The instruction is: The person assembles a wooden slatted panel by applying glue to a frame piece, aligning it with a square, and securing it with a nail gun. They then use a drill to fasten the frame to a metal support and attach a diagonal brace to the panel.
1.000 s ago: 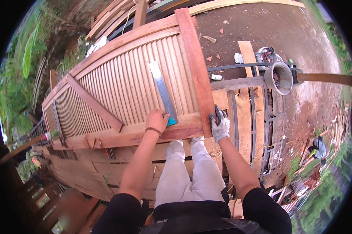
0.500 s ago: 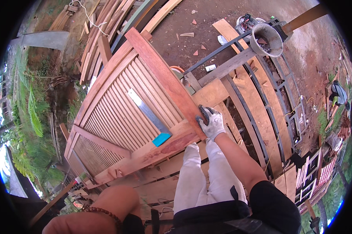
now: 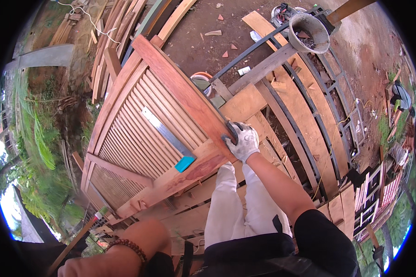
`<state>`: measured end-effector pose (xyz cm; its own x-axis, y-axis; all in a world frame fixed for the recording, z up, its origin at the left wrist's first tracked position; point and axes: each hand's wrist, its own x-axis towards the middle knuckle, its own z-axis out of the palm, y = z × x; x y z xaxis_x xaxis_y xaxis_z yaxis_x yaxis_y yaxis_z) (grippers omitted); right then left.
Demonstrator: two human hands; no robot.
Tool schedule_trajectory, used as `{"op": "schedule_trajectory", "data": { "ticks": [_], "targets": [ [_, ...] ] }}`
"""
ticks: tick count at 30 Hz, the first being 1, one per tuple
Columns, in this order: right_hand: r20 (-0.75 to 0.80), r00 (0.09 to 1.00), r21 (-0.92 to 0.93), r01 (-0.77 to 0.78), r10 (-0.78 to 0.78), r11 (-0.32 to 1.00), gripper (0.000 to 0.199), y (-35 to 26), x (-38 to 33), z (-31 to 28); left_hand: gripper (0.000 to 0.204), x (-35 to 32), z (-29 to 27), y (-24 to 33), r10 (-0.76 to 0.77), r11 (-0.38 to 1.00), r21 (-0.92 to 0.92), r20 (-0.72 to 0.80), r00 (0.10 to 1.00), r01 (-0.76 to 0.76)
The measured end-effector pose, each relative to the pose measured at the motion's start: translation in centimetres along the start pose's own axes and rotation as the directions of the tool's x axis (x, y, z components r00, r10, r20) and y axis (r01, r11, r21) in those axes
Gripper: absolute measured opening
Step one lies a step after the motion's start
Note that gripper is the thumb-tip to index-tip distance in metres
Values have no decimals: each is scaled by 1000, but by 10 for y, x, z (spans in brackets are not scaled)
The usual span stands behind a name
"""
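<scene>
A reddish-brown louvered wooden door panel [image 3: 201, 111] lies tilted across a slatted wooden work surface in front of me. My right hand [image 3: 242, 143], in a white glove with dark fingertips, is closed round the panel's near right corner. A try square lies on the panel, its steel blade [image 3: 164, 129] across the slats and its turquoise stock [image 3: 185, 164] on the near rail. My left hand [image 3: 81, 267] is bare, with a beaded bracelet [image 3: 129, 244] at the wrist, low at the left. Its fingers are hidden at the lower edge.
Planks and dark metal rails [image 3: 305, 97] extend to the right. A grey bucket of scraps [image 3: 309, 34] stands at the far right. Stacked timber [image 3: 111, 60] lies beyond the panel. Another person [image 3: 401, 97] is bent down far to the right.
The panel, the square and my right hand have shifted slightly left in view along with the surroundings. My right hand keeps its place on the corner; my left arm appears slightly further right.
</scene>
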<state>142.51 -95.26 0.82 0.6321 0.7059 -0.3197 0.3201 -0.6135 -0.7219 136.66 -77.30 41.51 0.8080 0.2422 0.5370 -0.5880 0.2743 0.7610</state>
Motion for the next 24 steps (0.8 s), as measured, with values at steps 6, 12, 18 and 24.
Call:
{"op": "schedule_trajectory", "data": {
  "ticks": [6,12,18,24],
  "targets": [
    [-329,920,671,69,212,738,41,30,-18,-13,18,-124,-24,-95,-210,820,285,-658,723,497],
    [190,982,824,-172,23,539,41,-16,-149,-29,14,-268,33,-174,-731,374,-102,-644,225,922],
    [243,914,867,-355,325,349,34,-31,-186,-13,15,-291,14,-188,-860,175,431,-370,350,885],
    [312,824,873,-445,474,199,29,5,-173,-16,16,-186,-120,-263,-371,9,957,-265,890,288]
  ]
}}
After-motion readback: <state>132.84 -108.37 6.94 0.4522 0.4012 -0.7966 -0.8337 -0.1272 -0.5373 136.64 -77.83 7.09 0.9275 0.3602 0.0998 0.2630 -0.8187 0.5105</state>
